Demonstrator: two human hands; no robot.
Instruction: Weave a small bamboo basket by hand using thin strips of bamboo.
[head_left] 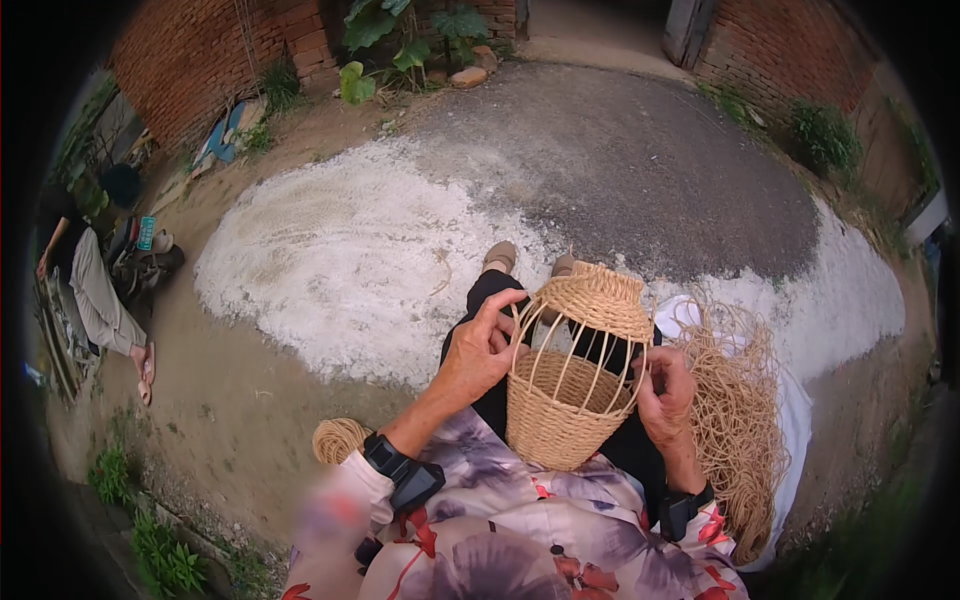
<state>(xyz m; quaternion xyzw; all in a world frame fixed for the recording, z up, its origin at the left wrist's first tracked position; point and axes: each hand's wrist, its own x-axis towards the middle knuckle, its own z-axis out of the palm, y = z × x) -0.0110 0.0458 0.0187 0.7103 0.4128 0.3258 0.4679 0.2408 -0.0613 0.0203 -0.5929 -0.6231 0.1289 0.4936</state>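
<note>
A woven straw basket sits on my lap, with a solid lower wall, bare upright spokes in the middle and a narrower woven band on top. My left hand grips the spokes on the basket's left side, fingers bent around them near the upper band. My right hand holds the spokes on the right side, fingers curled. A large tangle of loose straw cord lies beside me on the right over a white cloth. A coil of cord rests to my left.
A seated person in light trousers is at the far left beside a parked motorbike. Brick walls, plants and an open doorway stand ahead, beyond ground with a white powdery patch.
</note>
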